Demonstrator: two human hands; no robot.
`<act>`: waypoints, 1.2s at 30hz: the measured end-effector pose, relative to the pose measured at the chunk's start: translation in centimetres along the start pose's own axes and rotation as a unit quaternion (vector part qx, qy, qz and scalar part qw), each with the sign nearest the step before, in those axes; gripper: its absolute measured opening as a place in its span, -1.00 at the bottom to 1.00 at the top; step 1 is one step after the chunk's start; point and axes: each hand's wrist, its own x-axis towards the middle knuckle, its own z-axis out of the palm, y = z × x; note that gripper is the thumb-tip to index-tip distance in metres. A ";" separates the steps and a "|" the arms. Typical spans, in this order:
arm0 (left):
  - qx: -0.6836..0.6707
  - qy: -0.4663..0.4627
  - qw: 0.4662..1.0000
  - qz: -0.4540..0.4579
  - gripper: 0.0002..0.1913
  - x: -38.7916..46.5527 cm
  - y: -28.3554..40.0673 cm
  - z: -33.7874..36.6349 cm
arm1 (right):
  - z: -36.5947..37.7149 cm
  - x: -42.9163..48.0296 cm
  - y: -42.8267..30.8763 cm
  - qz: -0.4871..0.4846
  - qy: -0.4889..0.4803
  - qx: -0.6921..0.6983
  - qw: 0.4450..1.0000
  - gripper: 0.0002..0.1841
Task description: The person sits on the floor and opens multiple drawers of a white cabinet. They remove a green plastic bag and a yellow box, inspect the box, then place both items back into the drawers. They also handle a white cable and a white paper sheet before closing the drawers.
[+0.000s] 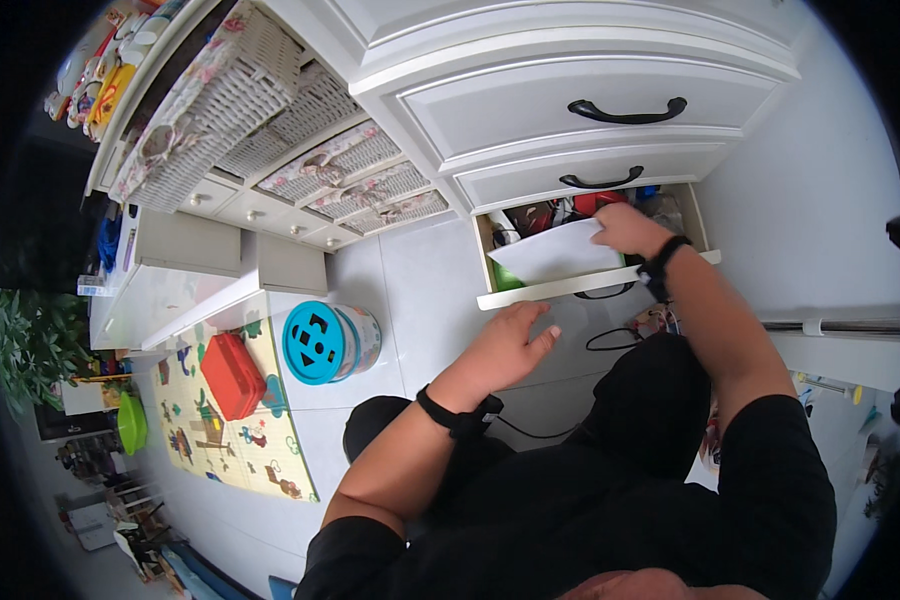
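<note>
The lowest drawer [600,291] of a white cabinet stands pulled out, full of mixed small items. My right hand [630,229] is over it and grips the right end of a white sheet [551,253], which looks like paper. That sheet covers part of the contents. Around it show a red object [598,201], something green [507,277] and a blue item [647,192] at the back. In front of the drawer's left part, my left hand [501,341] hovers with thumb and fingers apart, holding nothing.
Closed drawers [600,105] with black handles rise above. To the left are white wicker baskets [217,105], a teal-lidded shape-sorter bucket [319,343], a red case [232,376] and a patterned play mat [247,442]. A black cord loop [611,340] lies on the floor near my right knee.
</note>
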 end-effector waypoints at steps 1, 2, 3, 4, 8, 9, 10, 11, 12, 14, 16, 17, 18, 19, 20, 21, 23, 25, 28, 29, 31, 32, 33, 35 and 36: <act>0.000 0.001 1.000 0.001 -0.45 0.0 0.0 -0.1 | -1.5 -1.8 0.2 -0.020 0.031 -0.012 0.999 -0.72; -0.001 0.002 1.000 0.002 -0.46 0.0 -0.1 -0.1 | -2.8 -3.9 0.2 -0.062 0.096 -0.019 0.993 -0.79; 0.002 0.005 1.000 0.000 -0.46 -0.1 -0.2 -0.1 | -4.4 -5.7 0.3 -0.055 0.114 -0.039 0.991 -0.86; 0.005 0.005 1.000 0.004 -0.46 -0.3 -0.2 0.0 | -6.1 -7.8 0.2 -0.035 0.140 -0.038 0.989 -0.91; 0.014 -0.007 1.000 0.000 -0.43 -0.7 -0.1 0.8 | -11.0 -14.6 -1.8 0.116 0.213 0.141 0.960 -0.95; 0.013 -0.007 1.000 0.005 -0.42 -0.7 0.0 1.0 | -11.7 -15.8 -2.6 0.155 0.224 0.200 0.941 -0.95; -0.035 -0.022 0.999 -0.006 -0.38 -0.5 0.1 1.1 | -12.2 -16.7 -3.4 0.167 0.235 0.205 0.935 -0.93; -0.080 -0.031 0.996 -0.007 -0.33 -0.2 0.3 1.1 | -12.6 -17.4 -4.3 0.170 0.246 0.214 0.930 -0.90; -0.124 -0.045 0.991 -0.019 -0.29 0.0 0.5 1.1 | -12.8 -18.2 -5.2 0.173 0.257 0.224 0.924 -0.86; -0.406 -0.059 0.910 -0.061 -0.20 0.5 1.1 0.5 | -12.3 -19.0 -7.7 0.038 0.336 0.111 0.935 -0.77; -0.614 -0.091 0.782 -0.051 -0.07 0.4 1.8 -0.7 | -11.8 -19.8 -10.3 -0.049 0.367 0.063 0.927 -0.67; -0.702 -0.112 0.703 0.023 -0.18 -0.1 2.2 -1.2 | -11.7 -20.2 -11.5 -0.058 0.358 0.078 0.929 -0.62; -0.683 -0.072 0.726 0.013 -0.31 -0.4 2.7 -1.7 | -11.4 -20.3 -12.8 -0.072 0.359 0.083 0.927 -0.62; -0.678 -0.042 0.733 0.022 -0.43 -0.8 3.2 -2.1 | -11.2 -20.8 -13.9 -0.077 0.347 0.089 0.931 -0.66; -0.653 -0.027 0.755 0.038 -0.50 -1.3 3.7 -2.3 | -11.3 -20.9 -14.7 -0.103 0.358 0.080 0.924 -0.64; -0.625 -0.007 0.780 0.046 -0.56 -1.7 4.1 -2.5 | -11.3 -20.9 -15.4 -0.126 0.364 0.070 0.920 -0.63; -0.586 0.026 0.807 0.069 -0.64 -2.3 4.7 -2.8 | -11.5 -21.2 -16.2 -0.122 0.399 0.050 0.907 -0.58; -0.571 0.051 0.813 0.105 -0.67 -2.8 4.9 -2.8 | -11.9 -21.5 -16.6 -0.085 0.405 0.109 0.904 -0.57; -0.574 0.077 0.806 0.119 -0.67 -3.0 4.6 -3.1 | -12.8 -21.6 -17.1 -0.013 0.358 0.295 0.886 -0.60; -0.577 0.085 0.803 0.124 -0.66 -3.0 4.3 -3.2 | -13.2 -21.6 -17.4 -0.009 0.334 0.346 0.877 -0.63; -0.580 0.102 0.798 0.131 -0.65 -2.7 4.0 -3.4 | -14.0 -21.6 -18.3 -0.013 0.289 0.421 0.860 -0.65; -0.595 0.102 0.787 0.124 -0.64 -2.5 3.8 -3.6 | -14.3 -21.6 -19.0 -0.020 0.269 0.446 0.853 -0.65; -0.610 0.103 0.777 0.116 -0.63 -2.3 3.6 -3.7 | -14.6 -21.4 -19.8 -0.029 0.250 0.470 0.846 -0.65; -0.639 0.109 0.752 0.120 -0.60 -2.1 3.4 -3.9 | -15.1 -20.3 -21.2 -0.018 0.191 0.429 0.883 -0.67; -0.653 0.115 0.737 0.131 -0.59 -2.0 3.3 -3.9 | -15.5 -19.5 -21.8 -0.033 0.164 0.407 0.898 -0.68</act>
